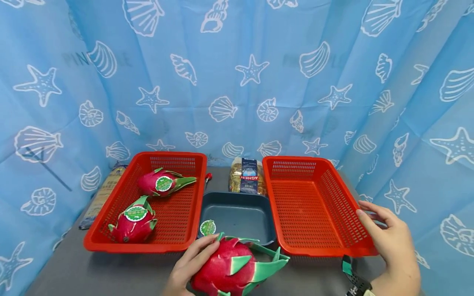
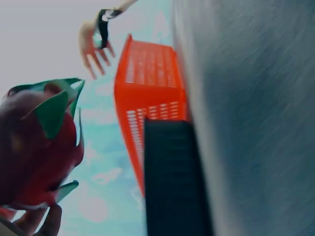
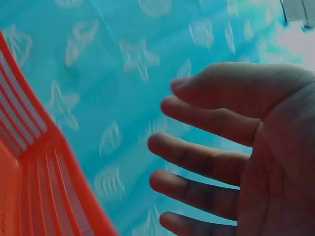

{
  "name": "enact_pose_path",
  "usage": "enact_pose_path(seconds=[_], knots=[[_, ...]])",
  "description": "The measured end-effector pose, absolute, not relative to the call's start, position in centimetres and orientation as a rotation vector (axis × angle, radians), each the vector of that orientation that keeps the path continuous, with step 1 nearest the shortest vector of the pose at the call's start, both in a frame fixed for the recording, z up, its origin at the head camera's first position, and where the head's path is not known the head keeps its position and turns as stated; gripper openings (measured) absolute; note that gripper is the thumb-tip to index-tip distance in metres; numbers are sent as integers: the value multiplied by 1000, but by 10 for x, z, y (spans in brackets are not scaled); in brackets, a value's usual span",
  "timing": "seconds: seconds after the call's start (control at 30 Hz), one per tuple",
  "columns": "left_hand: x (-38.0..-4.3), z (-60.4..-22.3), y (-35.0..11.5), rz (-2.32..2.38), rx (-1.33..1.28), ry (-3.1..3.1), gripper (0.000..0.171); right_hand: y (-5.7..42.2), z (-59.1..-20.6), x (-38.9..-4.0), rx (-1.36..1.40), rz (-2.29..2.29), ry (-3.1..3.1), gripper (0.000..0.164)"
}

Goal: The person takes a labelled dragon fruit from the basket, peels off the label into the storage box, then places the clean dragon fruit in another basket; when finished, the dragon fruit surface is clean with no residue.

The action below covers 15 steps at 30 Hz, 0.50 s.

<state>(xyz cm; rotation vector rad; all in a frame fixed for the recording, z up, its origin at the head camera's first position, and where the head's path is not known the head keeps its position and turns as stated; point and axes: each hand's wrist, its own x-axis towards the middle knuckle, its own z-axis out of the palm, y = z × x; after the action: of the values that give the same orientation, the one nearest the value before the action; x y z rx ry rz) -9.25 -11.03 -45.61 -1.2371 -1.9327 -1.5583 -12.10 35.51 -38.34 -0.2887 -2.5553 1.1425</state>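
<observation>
My left hand [image 1: 189, 265] grips a large pink dragon fruit [image 1: 227, 267] with green scales, held at the front edge of the dark blue tub. In the left wrist view the fruit [image 2: 34, 147] sits above the tips of the fingers [image 2: 49, 223], its leaves toward the right. Beside the outer rim of the right red basket [image 1: 296, 249] is my right hand [image 1: 394, 242], holding nothing. Its fingers [image 3: 197, 155] are spread and slightly bent in the right wrist view, with the basket wall to their left. The left red basket [image 1: 148, 247] contains two smaller dragon fruits [image 1: 135, 224] with green-and-white stickers.
Between the baskets stands the dark blue tub [image 1: 240, 222], a round green sticker [image 1: 207, 227] showing at its left. A pasta bag [image 1: 248, 176] lies behind it. Another long package [image 1: 105, 193] lies left of the left basket. A blue shell-print curtain [image 1: 237, 98] surrounds the grey table.
</observation>
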Motion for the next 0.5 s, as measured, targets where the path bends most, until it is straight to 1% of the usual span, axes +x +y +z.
enact_pose_path(seconds=[0.17,0.27,0.33,0.43,0.5], knots=[[-100,-425,-103,-1588,-1182,-1934,87,389,-403,-112,-420,1312,-2624,57],[-106,-408,-97,-1648,-1139,-1967,87,406,-413,-111,-510,1341,-2699,64],[-113,-400,-91,-1660,-1129,-1968,86,414,-418,-112,-581,1414,-2749,65],[-127,-392,-82,-1671,-1093,-1980,86,422,-427,-112,-625,1636,-2766,61],[-136,-389,-74,-1684,-1062,-1988,85,425,-435,-112,-601,1829,-2687,55]])
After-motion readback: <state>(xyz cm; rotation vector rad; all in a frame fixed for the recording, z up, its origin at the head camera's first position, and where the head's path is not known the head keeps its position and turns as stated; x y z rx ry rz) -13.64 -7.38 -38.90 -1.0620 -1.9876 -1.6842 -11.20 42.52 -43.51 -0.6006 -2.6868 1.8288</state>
